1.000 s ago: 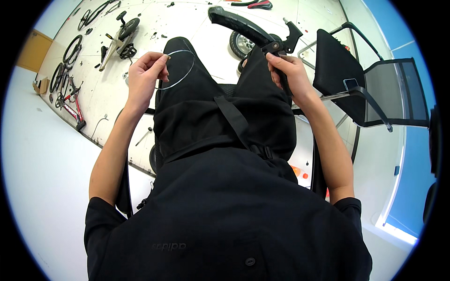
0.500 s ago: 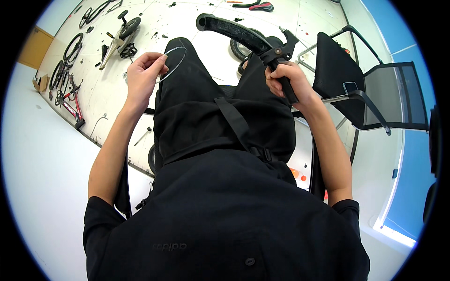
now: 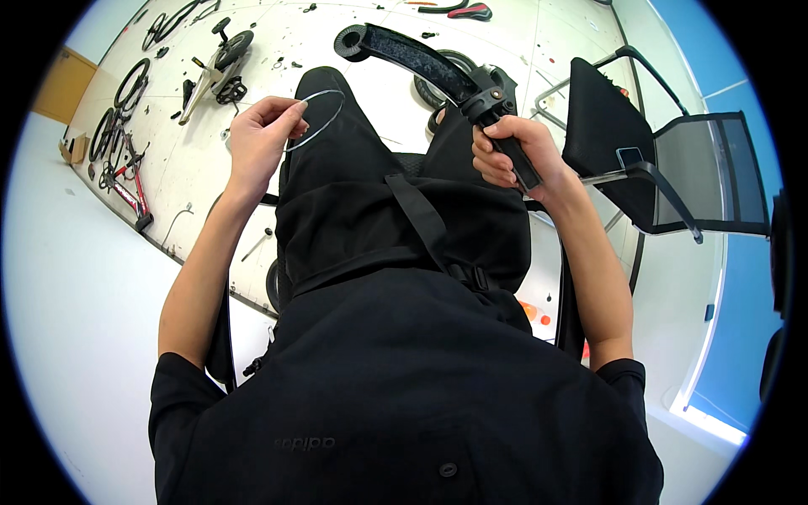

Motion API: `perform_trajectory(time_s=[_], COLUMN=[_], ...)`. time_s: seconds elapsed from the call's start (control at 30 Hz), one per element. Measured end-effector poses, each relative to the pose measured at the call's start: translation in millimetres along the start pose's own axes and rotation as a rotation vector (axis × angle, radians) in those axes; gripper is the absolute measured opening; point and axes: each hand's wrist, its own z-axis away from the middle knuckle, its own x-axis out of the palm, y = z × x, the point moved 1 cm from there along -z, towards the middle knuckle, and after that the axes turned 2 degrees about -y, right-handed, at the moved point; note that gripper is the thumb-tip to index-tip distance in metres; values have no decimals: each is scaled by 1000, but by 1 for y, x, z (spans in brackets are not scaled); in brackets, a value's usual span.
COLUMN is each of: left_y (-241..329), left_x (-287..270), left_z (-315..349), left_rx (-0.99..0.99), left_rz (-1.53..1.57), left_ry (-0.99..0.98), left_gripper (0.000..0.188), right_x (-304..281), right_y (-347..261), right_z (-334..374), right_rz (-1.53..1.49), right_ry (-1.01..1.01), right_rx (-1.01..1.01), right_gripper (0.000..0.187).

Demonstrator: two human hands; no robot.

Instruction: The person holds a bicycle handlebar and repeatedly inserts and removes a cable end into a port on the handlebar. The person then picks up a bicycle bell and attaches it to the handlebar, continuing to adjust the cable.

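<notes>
The person's left hand (image 3: pixel 263 135), at ten o'clock, pinched a thin silvery wire (image 3: pixel 335 122) between thumb and forefinger, the fingertips together on it. The wire bowed out toward three o'clock from that pinch in a loose loop above the left knee (image 3: pixel 313 84). The right hand (image 3: pixel 530 156), between one and two o'clock, was wrapped around the grip of a black handlebar piece (image 3: pixel 421 66), clamped on it with the thumb uppermost. From the fist the piece curved away toward half past ten, a collar (image 3: pixel 484 103) just beyond the fingers and a round, ridged end (image 3: pixel 352 42) farthest out. The two hands stood well apart, and wire and bar did not touch.

Farther out, a wheel (image 3: pixel 422 89) lay partly hidden behind the bar. At two o'clock stood a black chair (image 3: pixel 602 118) bearing a phone (image 3: pixel 629 157) beside its armrest. A red saddle (image 3: pixel 470 10) lay near twelve o'clock, a pale frame with a small wheel (image 3: pixel 206 82) at half past ten, and a red-and-black bicycle frame (image 3: pixel 126 194) past nine.

Beyond that frame, also past nine, sat a small cardboard box (image 3: pixel 76 150) (too far off to tell what it held). Near four o'clock showed an orange object (image 3: pixel 528 310), possibly a bottle, mostly hidden by the dark clothing.
</notes>
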Motion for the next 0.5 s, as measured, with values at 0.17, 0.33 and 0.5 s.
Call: perform_trajectory(time_s=[0.17, 0.33, 0.5], left_y=[-1, 0, 1], left_x=[-2, -1, 1], left_z=[0, 1, 4], left_rx=[2, 23, 53], left_rz=[-14, 9, 8], left_ry=[17, 24, 5], left_gripper=[15, 13, 13], right_x=[-1, 6, 9], right_y=[1, 3, 6], right_z=[0, 0, -2], right_rz=[-70, -148, -199], right_ry=[-63, -117, -130], right_rx=[65, 90, 95], right_gripper=[23, 24, 26])
